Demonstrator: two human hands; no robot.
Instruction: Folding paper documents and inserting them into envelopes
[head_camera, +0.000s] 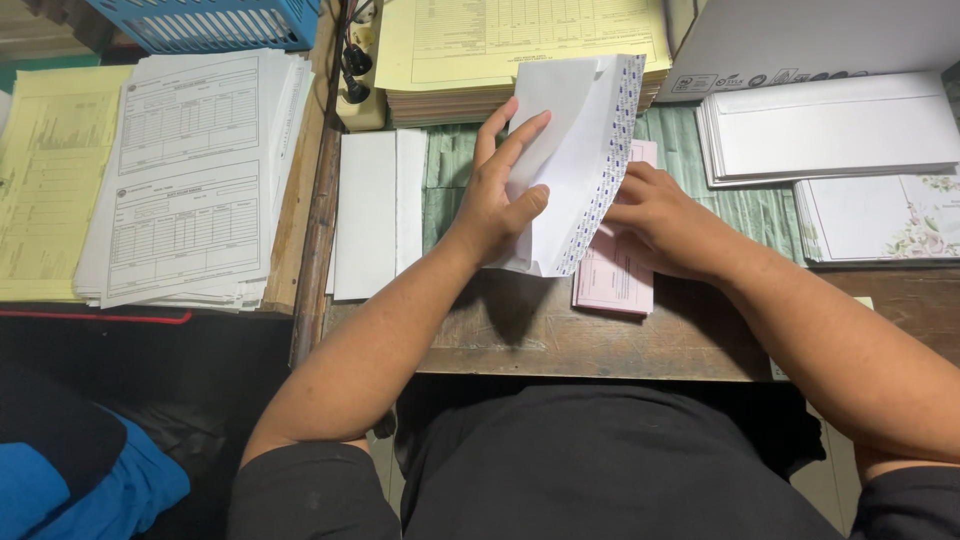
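- Left hand (497, 200) lies flat on the face of a white paper envelope with a blue-patterned inner lining (580, 160), fingers spread and pressed on it, thumb at the lower edge.
- Right hand (660, 215) is at the envelope's right edge; fingertips hidden behind the paper, so cannot tell whether it pinches or just touches.
- Envelope is lifted off the wooden desk (560, 335), tilted, long axis running from the grip away from the person; opened end with the lining showing faces right, toward the right hand.
- Under the right hand: small stack of pink paper slips (612, 280), flat on the desk, partly covered by envelope and hand.
- Left of the grip: flat white paper sheets (375, 215); further left, a thick stack of white printed forms (190, 180), yellow forms (45, 170) beyond it.
- Beyond the grip: stack of yellow printed forms (470, 50), just behind the envelope's far end; a blue plastic basket (210, 22) far left.
- Right of the grip: stack of white envelopes (830, 125), floral-printed cards (880, 220) nearer, white cardboard box (820, 35) behind.
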